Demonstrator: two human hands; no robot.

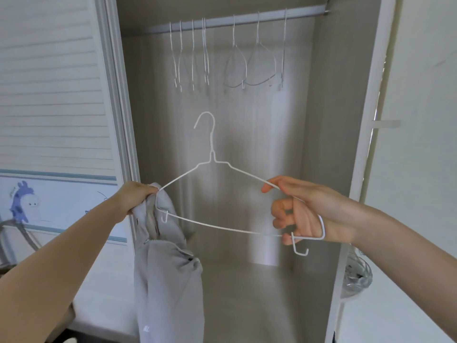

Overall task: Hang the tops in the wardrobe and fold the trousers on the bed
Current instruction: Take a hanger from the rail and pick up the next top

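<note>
Grey top [168, 280] hangs bunched from the left hand [138, 196], gripped with one end of a white wire hanger [212, 169]; right hand [304, 209] fingers curl around the other end.

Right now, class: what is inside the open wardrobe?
Inside the wardrobe, empty wire hangers hang from the rail; no clothes hang there. Its floor is partly hidden by the grey top and held hanger.

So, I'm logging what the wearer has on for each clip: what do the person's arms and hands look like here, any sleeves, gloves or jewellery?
Both forearms are bare as far as the picture shows; no sleeve edge is in view. The left hand and the right hand wear no gloves, and no ring, watch or bracelet shows on either wrist or on the visible fingers. No markings are visible.
</note>
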